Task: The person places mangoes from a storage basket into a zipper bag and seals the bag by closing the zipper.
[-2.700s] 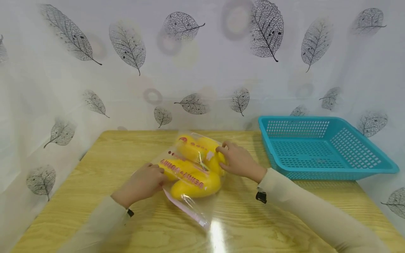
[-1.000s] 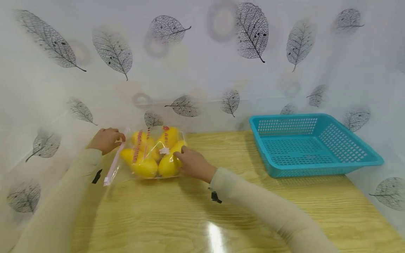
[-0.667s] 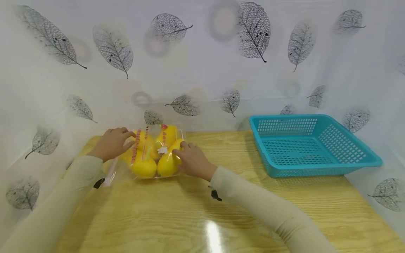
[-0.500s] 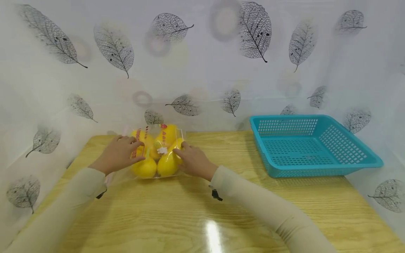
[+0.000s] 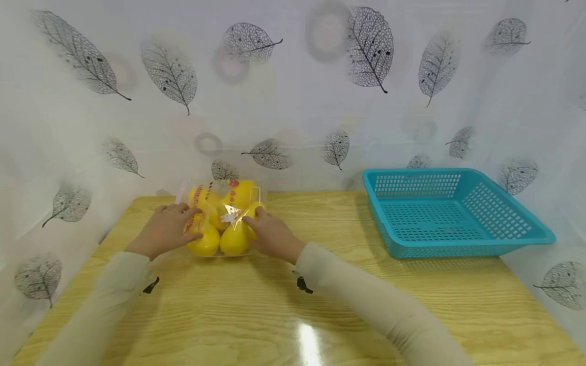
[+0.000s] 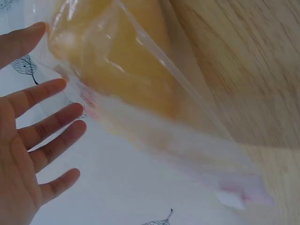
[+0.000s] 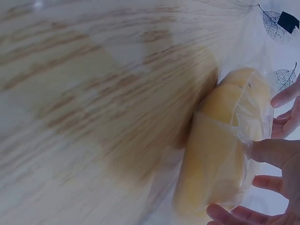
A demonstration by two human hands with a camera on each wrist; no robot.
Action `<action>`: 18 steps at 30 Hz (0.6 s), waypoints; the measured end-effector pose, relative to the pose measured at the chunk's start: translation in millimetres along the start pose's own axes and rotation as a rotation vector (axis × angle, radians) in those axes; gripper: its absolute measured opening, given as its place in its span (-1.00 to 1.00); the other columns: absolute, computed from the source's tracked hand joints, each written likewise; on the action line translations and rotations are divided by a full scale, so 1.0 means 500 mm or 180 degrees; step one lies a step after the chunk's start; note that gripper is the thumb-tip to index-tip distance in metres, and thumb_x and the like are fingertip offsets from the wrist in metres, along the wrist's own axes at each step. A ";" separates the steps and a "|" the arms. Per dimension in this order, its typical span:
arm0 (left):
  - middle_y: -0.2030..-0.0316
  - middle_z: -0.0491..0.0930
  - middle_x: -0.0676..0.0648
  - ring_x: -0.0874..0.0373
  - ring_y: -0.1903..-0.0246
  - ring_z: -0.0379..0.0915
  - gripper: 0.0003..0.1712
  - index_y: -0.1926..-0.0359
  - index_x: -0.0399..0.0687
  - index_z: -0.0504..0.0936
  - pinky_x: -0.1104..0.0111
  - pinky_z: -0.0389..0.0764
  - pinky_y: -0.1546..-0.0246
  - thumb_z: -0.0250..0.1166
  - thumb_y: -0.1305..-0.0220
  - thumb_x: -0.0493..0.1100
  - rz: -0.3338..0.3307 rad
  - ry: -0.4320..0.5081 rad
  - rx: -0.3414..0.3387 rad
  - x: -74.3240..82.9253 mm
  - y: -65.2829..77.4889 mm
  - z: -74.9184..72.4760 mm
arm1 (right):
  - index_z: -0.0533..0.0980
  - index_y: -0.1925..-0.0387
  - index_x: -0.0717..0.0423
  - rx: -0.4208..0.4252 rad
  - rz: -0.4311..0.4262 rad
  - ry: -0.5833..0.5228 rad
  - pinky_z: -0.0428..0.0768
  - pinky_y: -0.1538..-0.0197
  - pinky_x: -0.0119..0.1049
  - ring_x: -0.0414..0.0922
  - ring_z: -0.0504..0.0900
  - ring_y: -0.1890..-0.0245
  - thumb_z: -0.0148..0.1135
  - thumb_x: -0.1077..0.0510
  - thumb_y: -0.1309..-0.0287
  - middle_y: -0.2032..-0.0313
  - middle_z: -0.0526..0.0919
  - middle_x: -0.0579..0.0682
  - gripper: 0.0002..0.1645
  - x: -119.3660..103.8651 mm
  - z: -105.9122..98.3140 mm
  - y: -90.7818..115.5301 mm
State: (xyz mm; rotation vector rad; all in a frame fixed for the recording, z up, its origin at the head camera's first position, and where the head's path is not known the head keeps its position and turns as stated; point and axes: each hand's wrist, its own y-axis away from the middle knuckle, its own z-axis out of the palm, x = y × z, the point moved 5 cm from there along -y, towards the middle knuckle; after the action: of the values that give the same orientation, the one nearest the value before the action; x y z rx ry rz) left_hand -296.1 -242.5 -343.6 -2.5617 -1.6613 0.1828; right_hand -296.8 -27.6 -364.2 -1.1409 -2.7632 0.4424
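A clear zip bag point(image 5: 229, 217) with red print and a white bunny stands at the back left of the table. Several glossy yellow fruits point(image 5: 235, 240) fill it, at least one pear-shaped. Its pink zip strip point(image 5: 180, 192) lies on the left, with a white slider point(image 6: 230, 199) in the left wrist view. My left hand point(image 5: 167, 229) is at the bag's left side with fingers spread and nearly straight. On the opposite side, my right hand point(image 5: 274, 236) touches the bag with thumb and fingers apart, as the right wrist view shows.
A blue plastic basket point(image 5: 398, 249) with perforated walls stands at the right rear of the wooden table point(image 5: 256, 315). Behind the table hangs a white curtain point(image 5: 293, 101) printed with leaves. Each wrist carries a small black device.
Earlier the bag lay mid-table, then moved to the back left with its zip to the left. My left hand has let go of the zip edge and moved right, against the bag's side.
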 end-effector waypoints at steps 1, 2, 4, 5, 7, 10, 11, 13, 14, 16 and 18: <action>0.08 0.51 -0.24 -0.19 0.14 0.48 -0.27 -0.20 -0.10 0.41 -0.21 0.34 0.00 0.27 -0.11 0.20 -0.0028 -0.0021 0.0000 0.005 0.000 -0.002 | 0.42 -0.09 0.00 0.0004 0.0005 0.0036 0.47 0.50 -0.48 -0.18 0.48 0.49 0.35 0.02 0.02 0.11 0.49 0.11 -0.41 0.000 0.000 0.000; 0.04 0.49 -0.27 -0.21 0.11 0.47 -0.25 -0.23 -0.12 0.38 -0.22 0.34 -0.01 0.27 -0.11 0.20 -0.0062 -0.0024 0.0013 0.011 0.000 -0.005 | 0.41 -0.10 0.00 0.0009 0.0003 0.0068 0.47 0.52 -0.49 -0.18 0.49 0.50 0.35 0.01 0.02 0.10 0.50 0.11 -0.40 0.000 0.000 0.001; -0.03 0.44 -0.33 -0.26 0.03 0.43 -0.17 -0.29 -0.15 0.28 -0.25 0.31 -0.05 0.28 -0.11 0.19 -0.0144 0.0013 0.0071 0.028 -0.001 -0.015 | 0.38 -0.15 -0.02 0.0014 -0.0005 0.0152 0.48 0.54 -0.48 -0.18 0.51 0.51 0.32 -0.02 0.00 0.09 0.51 0.11 -0.36 0.001 -0.001 0.003; -0.08 0.40 -0.36 -0.29 -0.01 0.40 -0.12 -0.33 -0.15 0.22 -0.26 0.30 -0.07 0.28 -0.11 0.19 -0.0173 0.0032 0.0124 0.040 -0.002 -0.022 | 0.37 -0.18 -0.03 0.0027 -0.0008 0.0188 0.50 0.53 -0.45 -0.17 0.54 0.50 0.30 -0.04 -0.01 0.08 0.53 0.11 -0.33 0.002 -0.002 0.004; -0.16 0.34 -0.39 -0.32 -0.09 0.33 -0.04 -0.38 -0.14 0.12 -0.27 0.25 -0.12 0.28 -0.09 0.21 -0.0195 0.0074 0.0300 0.066 -0.007 -0.037 | 0.33 -0.23 -0.03 0.0043 -0.0002 0.0252 0.58 0.48 -0.39 -0.13 0.60 0.45 0.29 -0.10 -0.02 0.04 0.54 0.13 -0.27 0.005 -0.009 0.008; -0.27 0.22 -0.36 -0.33 -0.22 0.18 0.03 -0.41 -0.10 0.06 -0.28 0.13 -0.21 0.28 -0.07 0.25 -0.0121 0.0146 0.0588 0.114 -0.019 -0.060 | 0.24 -0.32 -0.04 -0.0006 0.0073 0.0334 0.67 0.25 -0.23 -0.03 0.67 0.28 0.27 -0.19 -0.03 -0.06 0.52 0.14 -0.15 0.017 -0.025 0.015; -0.30 0.19 -0.34 -0.32 -0.25 0.15 0.03 -0.41 -0.10 0.07 -0.28 0.10 -0.24 0.27 -0.06 0.28 -0.0077 0.0125 0.0680 0.131 -0.024 -0.068 | 0.22 -0.33 -0.04 -0.0024 0.0112 0.0341 0.66 0.16 -0.17 0.01 0.67 0.20 0.27 -0.22 -0.02 -0.10 0.51 0.14 -0.12 0.023 -0.032 0.018; -0.35 0.13 -0.30 -0.30 -0.30 0.07 0.05 -0.43 -0.07 0.05 -0.27 0.03 -0.28 0.24 -0.06 0.31 -0.0025 0.0084 0.0807 0.161 -0.032 -0.083 | 0.18 -0.36 -0.05 -0.0084 0.0197 0.0329 0.61 -0.01 -0.06 0.08 0.64 0.07 0.25 -0.27 -0.02 -0.17 0.47 0.15 -0.08 0.036 -0.048 0.025; -0.39 0.07 -0.28 -0.28 -0.34 0.01 0.06 -0.44 -0.05 0.03 -0.27 -0.02 -0.30 0.23 -0.06 0.33 -0.0025 0.0085 0.0828 0.176 -0.036 -0.090 | 0.16 -0.37 -0.05 -0.0102 0.0242 0.0307 0.57 -0.08 -0.02 0.10 0.60 0.00 0.24 -0.29 -0.03 -0.19 0.44 0.15 -0.06 0.044 -0.056 0.028; -0.43 -0.01 -0.25 -0.24 -0.40 -0.10 0.06 -0.45 -0.02 0.00 -0.25 -0.10 -0.34 0.18 -0.07 0.36 -0.0053 0.0059 0.0854 0.203 -0.044 -0.103 | 0.14 -0.39 -0.06 -0.0125 0.0336 0.0242 0.48 -0.19 0.06 0.15 0.51 -0.13 0.21 -0.31 -0.04 -0.25 0.39 0.17 -0.04 0.061 -0.075 0.036; -0.46 -0.11 -0.23 -0.22 -0.44 -0.21 0.06 -0.46 0.03 -0.03 -0.25 -0.18 -0.36 0.15 -0.09 0.39 -0.0106 0.0067 0.0848 0.226 -0.051 -0.115 | 0.11 -0.41 -0.07 -0.0142 0.0434 0.0171 0.37 -0.26 0.14 0.18 0.40 -0.24 0.18 -0.33 -0.05 -0.31 0.31 0.17 -0.03 0.078 -0.095 0.045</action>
State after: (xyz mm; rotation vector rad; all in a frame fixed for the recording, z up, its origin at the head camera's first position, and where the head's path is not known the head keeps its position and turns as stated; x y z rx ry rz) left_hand -265.4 -129.2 -289.6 -2.3308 -1.5530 0.3480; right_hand -299.0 25.5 -326.0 -1.3370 -2.6726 0.3598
